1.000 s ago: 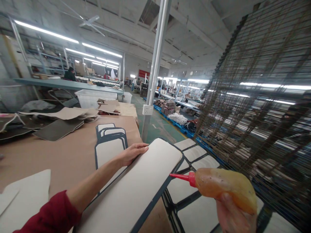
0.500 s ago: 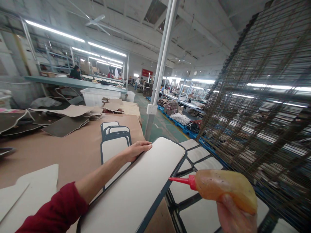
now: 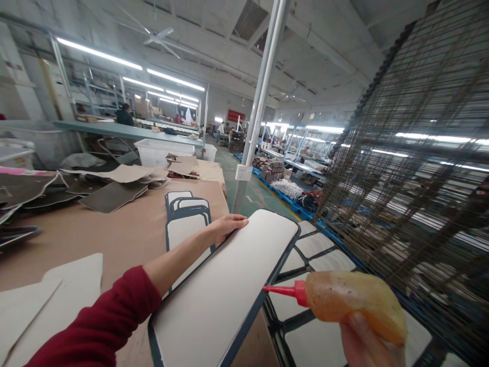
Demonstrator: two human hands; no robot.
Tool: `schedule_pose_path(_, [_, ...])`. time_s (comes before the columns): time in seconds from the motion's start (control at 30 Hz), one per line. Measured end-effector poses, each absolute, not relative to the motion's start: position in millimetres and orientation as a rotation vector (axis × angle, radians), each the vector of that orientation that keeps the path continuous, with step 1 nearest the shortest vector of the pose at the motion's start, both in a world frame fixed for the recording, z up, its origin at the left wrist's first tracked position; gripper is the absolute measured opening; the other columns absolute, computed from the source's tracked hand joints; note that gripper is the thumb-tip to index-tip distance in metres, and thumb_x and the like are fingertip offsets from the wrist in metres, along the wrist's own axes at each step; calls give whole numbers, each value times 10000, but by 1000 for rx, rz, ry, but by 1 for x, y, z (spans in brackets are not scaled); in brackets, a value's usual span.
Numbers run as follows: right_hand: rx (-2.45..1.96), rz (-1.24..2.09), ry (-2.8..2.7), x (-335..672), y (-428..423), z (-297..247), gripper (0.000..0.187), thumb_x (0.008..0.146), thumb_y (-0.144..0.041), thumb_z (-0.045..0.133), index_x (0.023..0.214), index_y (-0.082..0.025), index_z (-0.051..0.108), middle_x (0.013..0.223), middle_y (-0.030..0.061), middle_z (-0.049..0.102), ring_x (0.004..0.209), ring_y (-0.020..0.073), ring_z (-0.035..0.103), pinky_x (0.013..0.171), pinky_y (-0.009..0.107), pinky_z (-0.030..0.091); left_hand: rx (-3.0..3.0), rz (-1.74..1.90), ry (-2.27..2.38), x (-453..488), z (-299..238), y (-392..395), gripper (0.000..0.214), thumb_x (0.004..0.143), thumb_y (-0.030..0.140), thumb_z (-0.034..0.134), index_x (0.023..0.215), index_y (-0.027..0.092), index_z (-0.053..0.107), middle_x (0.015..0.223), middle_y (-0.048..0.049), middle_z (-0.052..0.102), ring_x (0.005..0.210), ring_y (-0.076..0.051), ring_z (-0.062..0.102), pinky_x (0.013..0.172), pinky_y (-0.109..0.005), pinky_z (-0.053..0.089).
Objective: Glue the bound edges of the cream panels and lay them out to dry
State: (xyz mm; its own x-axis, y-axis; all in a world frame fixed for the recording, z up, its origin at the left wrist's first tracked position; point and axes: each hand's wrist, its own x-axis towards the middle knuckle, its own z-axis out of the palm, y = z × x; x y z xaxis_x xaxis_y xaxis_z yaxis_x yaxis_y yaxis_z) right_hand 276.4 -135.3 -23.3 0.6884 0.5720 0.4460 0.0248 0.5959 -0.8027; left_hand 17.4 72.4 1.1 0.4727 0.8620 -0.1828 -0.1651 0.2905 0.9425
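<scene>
My left hand (image 3: pixel 227 226) grips the far left edge of a long white panel with a dark blue border (image 3: pixel 225 285), held tilted above the brown table (image 3: pixel 114 229). My right hand (image 3: pixel 369 341) is closed round an amber squeeze bottle (image 3: pixel 351 300) with a red nozzle; the nozzle tip meets the panel's right edge. Beneath the bottle, more white blue-edged panels (image 3: pixel 324 260) lie spread on a lower surface. A stack of similar panels (image 3: pixel 187 214) rests on the table beyond my left forearm.
A tall wire-mesh rack (image 3: pixel 412 153) rises close on the right. A metal pole (image 3: pixel 263 102) with a socket box stands past the table. Brown and grey cut sheets (image 3: pixel 114 186) pile up at the far left; white pieces (image 3: pixel 49 295) lie near left. A person works at far benches.
The view has drifted so everything sits slightly further right and up; my left hand keeps its grip on the panel and the bottle's nozzle stays at the panel's right edge.
</scene>
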Motion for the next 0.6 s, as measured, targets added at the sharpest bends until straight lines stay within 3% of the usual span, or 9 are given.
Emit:
schedule_pose_path(0.1, [-891, 381, -679, 275, -139, -25, 541, 479, -336, 1014, 957, -273, 769, 891, -24, 780, 786, 178, 712, 694, 228, 618, 1052, 800, 825, 22, 6, 75, 397, 630, 353, 980, 812, 152, 690, 662, -4, 721, 568, -159, 670, 577, -257, 532])
schedule_pose_path(0.23, [-901, 425, -632, 274, -143, -24, 682, 442, -342, 1021, 1074, -311, 767, 1003, -41, 778, 871, 175, 722, 729, 203, 617, 1040, 814, 854, 29, 15, 76, 326, 687, 303, 952, 788, 143, 686, 649, -14, 724, 535, -150, 650, 554, -256, 527])
schedule_pose_path(0.43, [-968, 375, -773, 294, -148, -48, 566, 560, -376, 986, 1068, -256, 765, 1054, 29, 789, 898, 236, 747, 706, 255, 636, 1033, 837, 895, 39, 25, 79, 262, 750, 249, 913, 767, 143, 674, 605, -10, 708, 502, -142, 635, 522, -246, 528])
schedule_pose_path(0.6, [-1010, 435, -874, 313, -152, -72, 675, 639, -336, 967, 1262, -290, 713, 1227, 32, 764, 987, 241, 749, 799, 269, 641, 1064, 823, 905, 42, 27, 87, 251, 776, 257, 899, 755, 141, 677, 603, -9, 704, 481, -139, 632, 508, -236, 522])
